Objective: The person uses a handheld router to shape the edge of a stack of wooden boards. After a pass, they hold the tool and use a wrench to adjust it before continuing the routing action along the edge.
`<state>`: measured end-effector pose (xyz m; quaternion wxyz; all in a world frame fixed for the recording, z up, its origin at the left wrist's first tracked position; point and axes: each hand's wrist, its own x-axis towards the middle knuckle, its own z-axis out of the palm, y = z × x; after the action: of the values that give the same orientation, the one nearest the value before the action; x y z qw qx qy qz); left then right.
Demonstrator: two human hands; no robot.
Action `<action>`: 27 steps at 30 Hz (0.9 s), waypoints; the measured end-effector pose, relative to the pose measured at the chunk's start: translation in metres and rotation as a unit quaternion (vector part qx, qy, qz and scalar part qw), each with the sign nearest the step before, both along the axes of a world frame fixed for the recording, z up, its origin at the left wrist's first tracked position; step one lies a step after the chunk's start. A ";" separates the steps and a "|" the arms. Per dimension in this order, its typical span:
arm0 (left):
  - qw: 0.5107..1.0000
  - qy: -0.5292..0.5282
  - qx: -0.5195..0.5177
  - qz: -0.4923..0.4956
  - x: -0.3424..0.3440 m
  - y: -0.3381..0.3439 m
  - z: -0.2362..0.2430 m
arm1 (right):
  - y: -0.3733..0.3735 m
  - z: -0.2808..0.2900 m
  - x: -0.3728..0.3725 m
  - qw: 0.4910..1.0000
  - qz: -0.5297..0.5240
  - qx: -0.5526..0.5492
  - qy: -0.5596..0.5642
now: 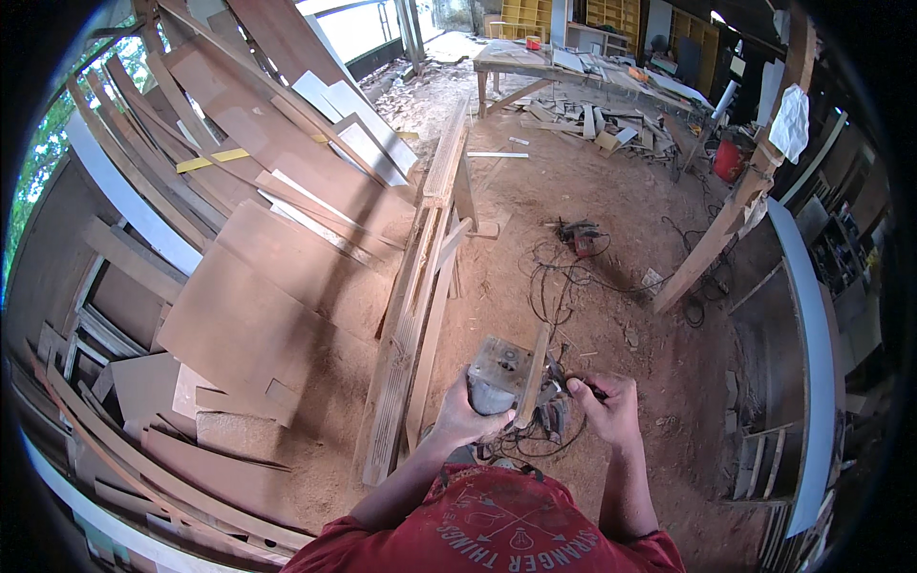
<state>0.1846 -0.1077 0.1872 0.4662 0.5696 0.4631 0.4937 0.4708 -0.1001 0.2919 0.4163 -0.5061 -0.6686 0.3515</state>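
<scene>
My left hand (462, 413) is wrapped around a handheld power tool (495, 382) that looks like a trim router. Its grey body points down and its flat, clear base plate (503, 361) faces up. A narrow wooden strip (533, 377) stands along the plate's right side. My right hand (607, 405) is closed just right of the strip, thumb forward, around something small and dark that I cannot make out. Metal parts (551, 379) show between the strip and my right thumb. Below the tool, a second tool (551, 417) is partly hidden.
A long wooden beam (406, 358) runs away from me on the left on supports. Wood sheets (258, 306) lean further left. A corded power tool (581, 237) and tangled cables lie on the dusty floor. A slanting post (712, 250) stands right. Behind is a workbench (535, 65) with scraps.
</scene>
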 end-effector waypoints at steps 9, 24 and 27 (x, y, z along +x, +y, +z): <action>1.000 0.005 -0.004 -0.011 -0.002 0.002 -0.001 | 0.001 -0.003 -0.002 1.000 -0.004 0.015 -0.001; 1.000 0.012 -0.011 -0.004 -0.003 0.004 -0.013 | 0.002 -0.004 -0.004 0.998 0.003 0.063 0.002; 1.000 -0.005 -0.008 -0.006 -0.001 0.005 -0.015 | 0.002 0.000 -0.004 0.996 0.009 0.084 -0.002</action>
<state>0.1833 -0.1026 0.1727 0.4761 0.5663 0.4610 0.4901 0.4671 -0.0981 0.2921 0.4524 -0.4641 -0.7013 0.2966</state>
